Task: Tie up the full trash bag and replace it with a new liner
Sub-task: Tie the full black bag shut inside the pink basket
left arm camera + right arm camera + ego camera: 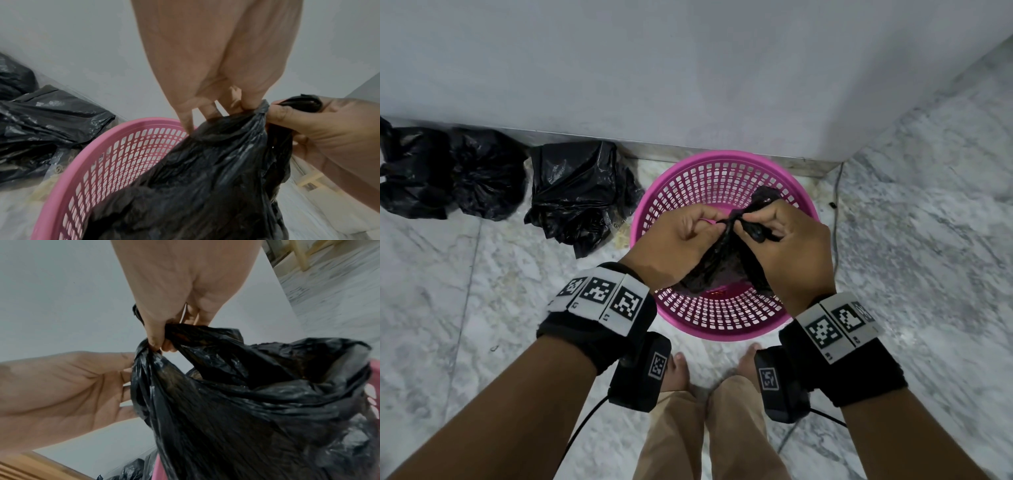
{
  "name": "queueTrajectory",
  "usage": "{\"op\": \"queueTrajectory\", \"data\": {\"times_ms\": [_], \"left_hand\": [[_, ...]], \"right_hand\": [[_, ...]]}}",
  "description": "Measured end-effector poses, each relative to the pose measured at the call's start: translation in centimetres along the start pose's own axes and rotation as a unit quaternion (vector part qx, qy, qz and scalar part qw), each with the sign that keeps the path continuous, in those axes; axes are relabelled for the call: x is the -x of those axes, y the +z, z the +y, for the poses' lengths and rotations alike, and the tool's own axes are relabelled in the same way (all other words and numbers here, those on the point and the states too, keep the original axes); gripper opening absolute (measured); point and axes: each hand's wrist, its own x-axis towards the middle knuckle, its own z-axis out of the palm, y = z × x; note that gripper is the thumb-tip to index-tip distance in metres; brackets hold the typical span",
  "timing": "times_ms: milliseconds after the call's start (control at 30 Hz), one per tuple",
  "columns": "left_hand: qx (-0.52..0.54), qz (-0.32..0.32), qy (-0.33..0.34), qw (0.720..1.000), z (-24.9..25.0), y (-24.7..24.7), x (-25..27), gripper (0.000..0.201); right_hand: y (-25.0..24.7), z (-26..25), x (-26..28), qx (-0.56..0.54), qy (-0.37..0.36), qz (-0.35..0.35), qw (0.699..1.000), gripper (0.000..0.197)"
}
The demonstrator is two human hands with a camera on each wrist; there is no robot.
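A black trash bag (722, 270) sits in a round pink mesh basket (722, 318) on the floor, its top gathered up above the rim. My left hand (705, 226) pinches the gathered neck from the left; in the left wrist view the left hand's fingertips (246, 105) close on the twisted plastic. My right hand (748, 221) grips the neck from the right, with a bunched end of the bag (767, 198) sticking out above its fingers. In the right wrist view the right hand (160, 344) pinches the twisted neck of the bag (246, 402). What is inside the bag is hidden.
Two filled black bags (465, 174) and a crumpled black plastic bag (578, 195) lie left of the basket, against a grey wall (688, 85). A thin cable (835, 219) runs down the floor to the right. My bare feet (678, 370) stand just behind the basket on marble floor (928, 274).
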Motion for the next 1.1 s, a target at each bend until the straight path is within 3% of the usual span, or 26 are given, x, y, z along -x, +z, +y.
{"op": "queueTrajectory", "data": {"times_ms": [333, 500, 700, 800, 900, 1000, 1100], "left_hand": [[-0.102, 0.041, 0.039, 0.993, -0.4, -1.2, -0.7, 0.005], [-0.14, 0.129, 0.02, 0.981, -2.4, -2.4, -0.5, 0.007], [-0.127, 0.218, -0.038, 0.967, -4.9, -4.8, 0.0, 0.011], [-0.125, 0.223, -0.037, 0.966, -4.5, -4.2, -0.1, 0.009], [-0.114, 0.226, -0.024, 0.967, -3.8, -3.8, -0.3, 0.023], [-0.13, 0.198, 0.002, 0.971, -3.2, -3.8, -0.4, 0.031], [-0.177, 0.141, -0.012, 0.974, -2.8, -3.8, -0.6, 0.039]], "right_hand": [[-0.8, 1.1, -0.4, 0.019, -0.036, -0.031, 0.999, 0.018], [-2.5, 2.4, -0.3, 0.042, 0.024, -0.032, 0.998, 0.014], [-5.4, 5.4, -0.7, 0.168, 0.086, 0.008, 0.982, 0.02], [-4.8, 5.9, -0.5, 0.184, 0.098, -0.03, 0.978, 0.018], [-4.3, 5.5, -0.4, 0.151, 0.1, -0.058, 0.982, 0.006], [-3.9, 4.6, -0.7, 0.206, 0.1, -0.137, 0.964, 0.03], [-3.4, 3.8, -1.1, 0.306, 0.116, -0.197, 0.924, 0.037]]}}
